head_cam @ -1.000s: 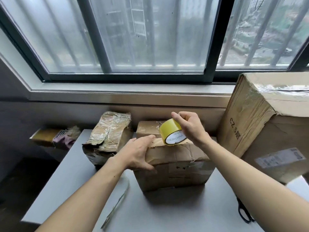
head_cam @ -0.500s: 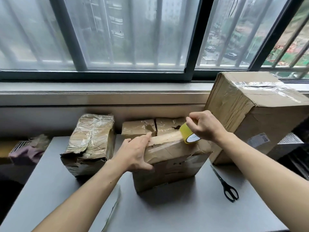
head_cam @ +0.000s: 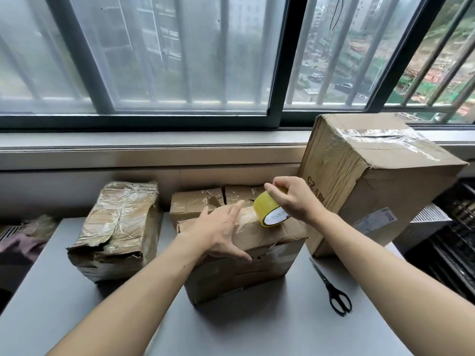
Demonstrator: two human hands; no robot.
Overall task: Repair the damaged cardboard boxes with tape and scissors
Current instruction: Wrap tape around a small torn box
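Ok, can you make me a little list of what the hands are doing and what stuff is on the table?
left hand: flat on top of the middle box, fingers straight, pressing it
right hand: grips the yellow tape roll over the box's top
middle box: crumpled, torn along its front
left box: crushed, wrapped in old tape
back box: behind the middle box, top cracked
big box: at the right, clear tape on top
scissors: black, lying on the table, untouched
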